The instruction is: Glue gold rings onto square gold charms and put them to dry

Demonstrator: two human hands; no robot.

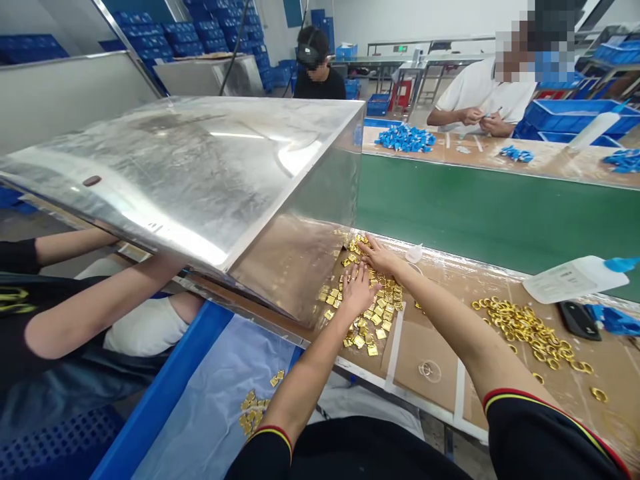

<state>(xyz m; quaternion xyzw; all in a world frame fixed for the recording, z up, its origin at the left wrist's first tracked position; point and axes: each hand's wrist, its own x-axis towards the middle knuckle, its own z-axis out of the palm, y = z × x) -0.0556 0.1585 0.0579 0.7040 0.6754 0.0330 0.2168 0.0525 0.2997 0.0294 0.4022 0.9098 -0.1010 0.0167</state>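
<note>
Two hands (pixel 357 292) on gold pieces (pixel 381 312) beside hood edge (pixel 320 280).

A metal hood (pixel 200 173) blocks left of the gold squares (pixel 376 319) — the green belt (pixel 480 200) lies open.

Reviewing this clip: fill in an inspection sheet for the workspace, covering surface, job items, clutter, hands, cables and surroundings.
Surface: brown cardboard sheeting, pale tape strips across it
Job items: gold square pieces, loosely spread beside and under the hands
Clutter: gold rings in a loose pile; white bottle lying beside a black device
Left hand: open, palm down on the pieces
Right hand: open, on the pieces' far edge
Cables: none seen on the cardboard; dark cord behind the metal hood
Surroundings: green belt beyond; blue-rimmed bin holding more gold pieces; co-workers nearby
</note>
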